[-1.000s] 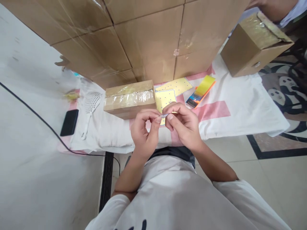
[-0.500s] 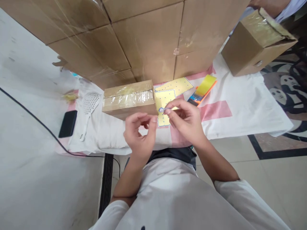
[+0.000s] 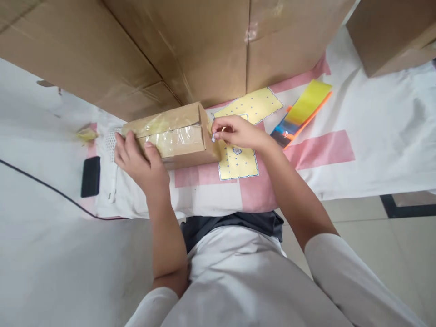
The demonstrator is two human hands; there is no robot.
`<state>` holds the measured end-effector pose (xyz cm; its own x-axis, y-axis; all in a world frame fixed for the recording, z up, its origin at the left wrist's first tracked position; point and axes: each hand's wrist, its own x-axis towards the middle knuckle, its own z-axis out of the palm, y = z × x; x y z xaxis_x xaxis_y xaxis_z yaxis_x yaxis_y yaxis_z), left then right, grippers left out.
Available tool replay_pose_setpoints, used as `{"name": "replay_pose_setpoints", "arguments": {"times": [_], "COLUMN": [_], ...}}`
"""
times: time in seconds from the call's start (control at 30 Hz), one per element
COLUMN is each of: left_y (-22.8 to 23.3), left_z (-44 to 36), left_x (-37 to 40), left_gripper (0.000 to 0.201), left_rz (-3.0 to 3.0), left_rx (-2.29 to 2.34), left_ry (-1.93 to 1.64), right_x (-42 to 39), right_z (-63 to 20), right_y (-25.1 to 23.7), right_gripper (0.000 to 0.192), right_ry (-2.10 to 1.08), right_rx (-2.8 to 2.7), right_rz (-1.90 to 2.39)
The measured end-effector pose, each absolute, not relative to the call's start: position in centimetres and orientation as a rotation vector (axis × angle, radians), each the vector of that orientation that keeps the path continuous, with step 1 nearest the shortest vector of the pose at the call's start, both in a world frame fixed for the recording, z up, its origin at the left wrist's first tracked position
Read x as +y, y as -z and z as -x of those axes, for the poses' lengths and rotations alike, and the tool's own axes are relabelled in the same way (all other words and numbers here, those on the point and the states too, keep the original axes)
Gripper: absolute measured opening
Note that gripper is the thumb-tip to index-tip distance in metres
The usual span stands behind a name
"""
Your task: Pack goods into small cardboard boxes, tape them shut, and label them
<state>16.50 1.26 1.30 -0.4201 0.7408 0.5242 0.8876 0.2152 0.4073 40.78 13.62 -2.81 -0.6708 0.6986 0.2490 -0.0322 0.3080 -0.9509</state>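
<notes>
A small taped cardboard box [image 3: 185, 138] lies lengthwise on the cloth-covered surface. My left hand [image 3: 141, 161] grips its left end, fingers over the top and thumb on the clear tape. At the box's right end, my right hand [image 3: 235, 131] pinches a small white-and-blue sticker [image 3: 214, 136] between thumb and fingertips, close to the end face. Whether the sticker touches the cardboard I cannot tell. Under and beside my right hand lies a yellow sheet [image 3: 238, 165] with blue marks; a second yellow sheet [image 3: 264, 104] lies behind it.
Large stacked cartons [image 3: 204, 50] rise behind the box. To the right lie a yellow, blue and orange packet [image 3: 303, 113] and another carton [image 3: 388, 36]. On the left are a white slotted skimmer [image 3: 111, 143], partly hidden, a black phone [image 3: 91, 177] and a black cable [image 3: 44, 181].
My left hand has moved left onto the box and taken hold of its left end. My right hand has carried the sticker to the box's right end. The view has shifted closer.
</notes>
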Motion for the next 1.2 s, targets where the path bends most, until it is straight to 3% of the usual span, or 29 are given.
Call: {"name": "replay_pose_setpoints", "arguments": {"times": [0.33, 0.47, 1.2], "left_y": [-1.3, -1.5, -1.2], "left_z": [-17.0, -17.1, -16.6], "left_x": [1.5, 1.4, 1.3], "left_gripper": [0.048, 0.048, 0.05], "left_rz": [1.485, 1.503, 1.49], "left_rx": [-2.259, -2.269, -2.282], "left_ry": [0.979, 0.965, 1.008], "right_x": [9.2, 7.3, 7.7], "right_z": [-37.7, -37.1, -36.2], "right_y": [4.4, 5.0, 4.4], "right_gripper": [0.01, 0.022, 0.037], "right_ry": [-1.161, -1.265, -1.435], "right_rx": [-1.48, -1.302, -1.123], "right_rz": [1.014, 0.953, 0.969]}}
